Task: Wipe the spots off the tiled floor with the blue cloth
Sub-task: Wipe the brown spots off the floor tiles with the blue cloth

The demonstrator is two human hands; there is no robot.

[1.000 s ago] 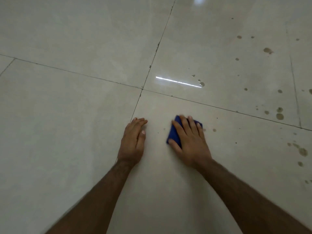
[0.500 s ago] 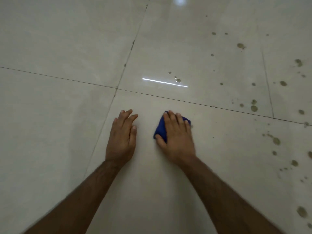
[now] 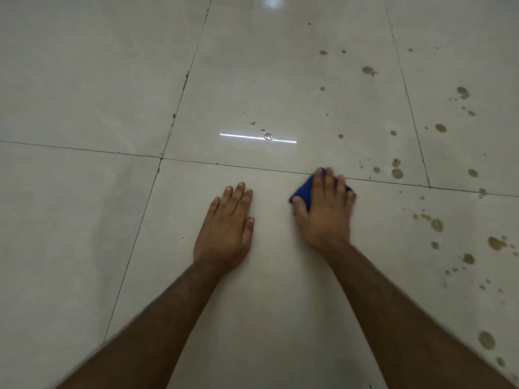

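Observation:
My right hand [image 3: 325,211] presses a folded blue cloth [image 3: 304,191] flat onto the pale tiled floor [image 3: 84,220], its fingertips at the grout line. Most of the cloth is hidden under the palm; only its left corner and right edge show. My left hand [image 3: 226,230] lies flat on the same tile to the left, fingers together, holding nothing. Several brown spots [image 3: 396,173] dot the tiles to the right of the cloth, with bigger ones [image 3: 496,243] further right. Small drops [image 3: 268,136] sit ahead on the far tile.
Dark grout lines [image 3: 168,136] cross just ahead of my hands. A bright strip of reflected light [image 3: 241,136] lies on the glossy far tile. More spots [image 3: 486,339] run along the right edge towards me. The tiles to the left show no spots.
My right hand has slid the cloth forward and to the right, up to the grout line. My left hand has stayed flat on the tile. The view has shifted.

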